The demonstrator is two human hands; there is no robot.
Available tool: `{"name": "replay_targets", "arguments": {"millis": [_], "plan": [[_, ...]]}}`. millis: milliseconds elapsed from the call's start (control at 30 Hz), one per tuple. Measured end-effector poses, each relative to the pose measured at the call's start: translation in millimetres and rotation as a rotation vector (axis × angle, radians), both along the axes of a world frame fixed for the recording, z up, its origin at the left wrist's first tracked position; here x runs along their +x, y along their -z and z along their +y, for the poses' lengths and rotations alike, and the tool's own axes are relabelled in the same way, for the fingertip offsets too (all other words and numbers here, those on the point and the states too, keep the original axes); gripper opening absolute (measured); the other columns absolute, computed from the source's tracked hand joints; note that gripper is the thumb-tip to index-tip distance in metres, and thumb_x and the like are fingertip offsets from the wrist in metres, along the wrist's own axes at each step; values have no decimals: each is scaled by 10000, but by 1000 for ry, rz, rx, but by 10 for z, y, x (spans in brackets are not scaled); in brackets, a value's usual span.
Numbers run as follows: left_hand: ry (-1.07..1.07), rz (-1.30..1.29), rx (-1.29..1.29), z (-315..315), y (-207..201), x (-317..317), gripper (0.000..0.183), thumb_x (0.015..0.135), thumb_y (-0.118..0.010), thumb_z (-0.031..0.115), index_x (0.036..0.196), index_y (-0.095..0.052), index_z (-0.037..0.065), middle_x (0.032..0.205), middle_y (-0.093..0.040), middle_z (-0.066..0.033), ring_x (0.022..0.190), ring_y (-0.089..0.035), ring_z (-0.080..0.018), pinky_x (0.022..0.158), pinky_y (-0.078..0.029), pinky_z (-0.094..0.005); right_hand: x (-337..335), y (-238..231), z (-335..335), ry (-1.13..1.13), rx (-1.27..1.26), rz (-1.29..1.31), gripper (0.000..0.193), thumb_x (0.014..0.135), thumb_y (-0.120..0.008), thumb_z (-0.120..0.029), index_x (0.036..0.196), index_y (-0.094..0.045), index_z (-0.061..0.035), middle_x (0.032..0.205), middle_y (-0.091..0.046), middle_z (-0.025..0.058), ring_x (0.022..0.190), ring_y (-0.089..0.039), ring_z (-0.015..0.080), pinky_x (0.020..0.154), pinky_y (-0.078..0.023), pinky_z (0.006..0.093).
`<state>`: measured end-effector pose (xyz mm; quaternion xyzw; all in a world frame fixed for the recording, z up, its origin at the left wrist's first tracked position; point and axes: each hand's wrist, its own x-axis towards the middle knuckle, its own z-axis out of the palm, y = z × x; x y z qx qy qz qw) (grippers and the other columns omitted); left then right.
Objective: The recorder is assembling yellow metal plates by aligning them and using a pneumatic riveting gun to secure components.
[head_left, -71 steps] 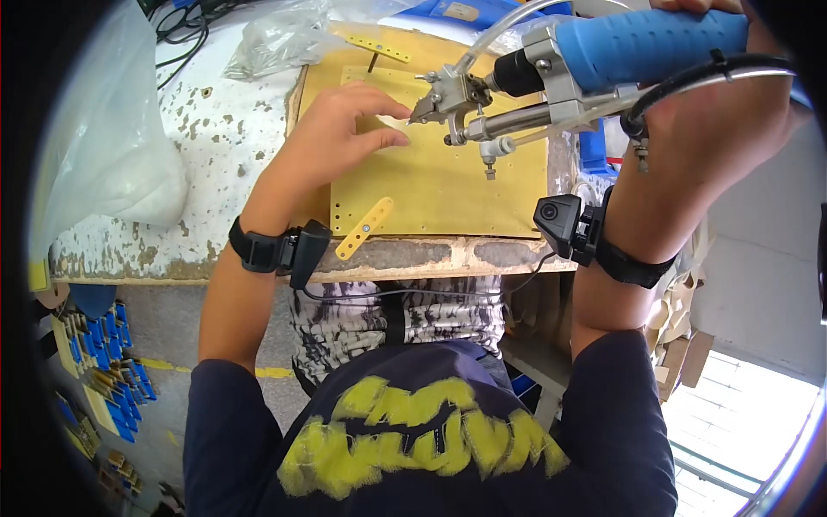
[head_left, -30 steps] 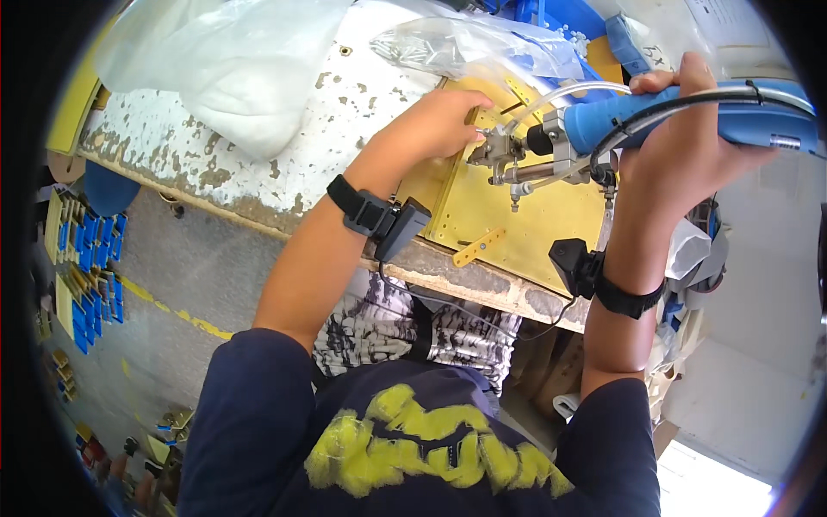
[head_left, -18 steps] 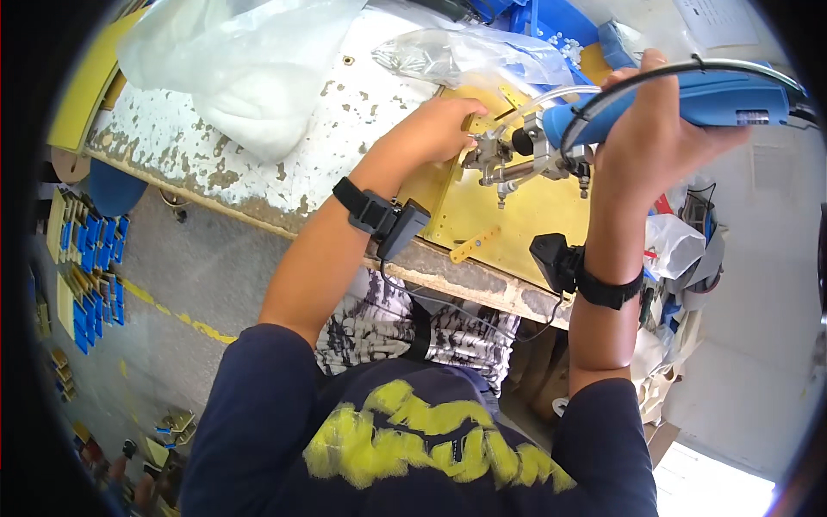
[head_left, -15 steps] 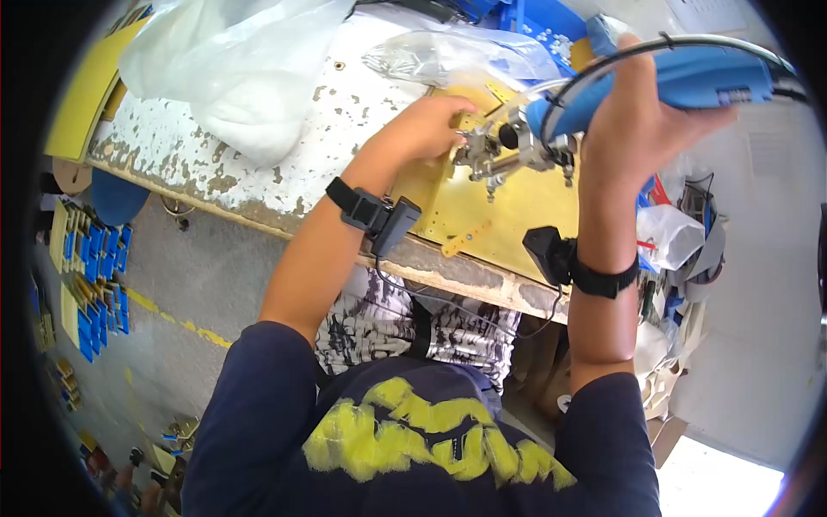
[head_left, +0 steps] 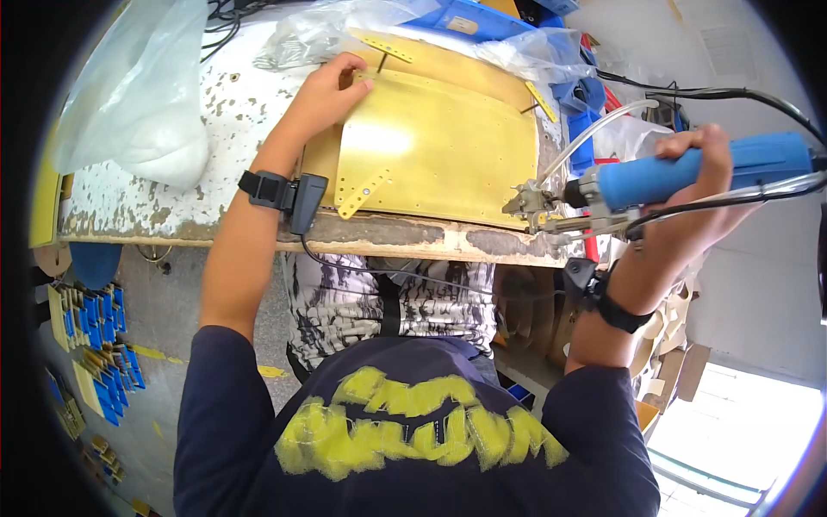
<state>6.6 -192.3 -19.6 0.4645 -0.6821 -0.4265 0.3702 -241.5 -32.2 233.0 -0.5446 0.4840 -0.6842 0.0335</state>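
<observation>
A yellow plate (head_left: 439,146) is spread flat on a chipped white bench (head_left: 258,103), its near edge set just inside the bench's front rim. At its far left corner the left hand (head_left: 326,96) is placed, thumb and forefinger parted with a gap between them; whether the plate is pressed there cannot be told. Well apart from it, a blue power tool (head_left: 663,177) is gripped in the right hand (head_left: 713,185), its metal head (head_left: 530,203) brought to the near right corner; contact is not clearly shown. Three drilled strips are seen around the plate: one (head_left: 385,49) near the left hand, one (head_left: 541,101) at the far right, one (head_left: 363,193) lying over the near left corner.

For good work at this corner, it is judged, the plate is best steadied by spread fingertips, the head lined up squarely before any pressure is applied, and the clear hose (head_left: 603,133) left slack, free of the edge.
</observation>
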Motion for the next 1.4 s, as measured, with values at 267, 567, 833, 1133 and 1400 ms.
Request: {"name": "replay_targets", "arguments": {"millis": [267,567,833,1133,1400], "plan": [[38,103,-25,-56,79,-21,453,907,-642,155,1324,-496,55,1267,-572,-147,1159,-561,-232,968,-450,-327,-168,313,97,-13,-32,28,617,755,-610,1,1222,-208,17,651,-589,114,479,-548,141,505,-519,296],[29,124,-63,-58,134,-7,394,876,-684,211,1234,-599,72,1162,-638,-114,1054,-611,-194,903,-480,-300,74,395,120,15,17,-126,129,783,-651,-30,780,-538,31,680,-601,98,533,-554,128,549,-469,263],[24,94,35,-42,61,-25,372,893,-663,147,1245,-586,56,1176,-626,-87,1079,-589,-163,926,-460,-285,98,426,82,-40,11,-90,251,785,-639,7,971,-474,40,720,-581,108,549,-561,144,535,-488,275],[26,89,37,-17,-8,-75,364,885,-667,143,1229,-594,48,1145,-636,-98,1042,-603,-168,906,-468,-278,-322,-201,-60,-120,-61,-41,205,794,-647,-40,959,-538,14,741,-598,130,623,-615,197,561,-534,300],[11,-64,-129,15,-63,-56,380,886,-648,168,1241,-587,48,1163,-636,-110,1059,-597,-194,926,-455,-293,-91,-372,-1078,-630,32,-453,470,787,-631,5,1195,-400,42,888,-534,135,550,-571,187,525,-512,311]]}}
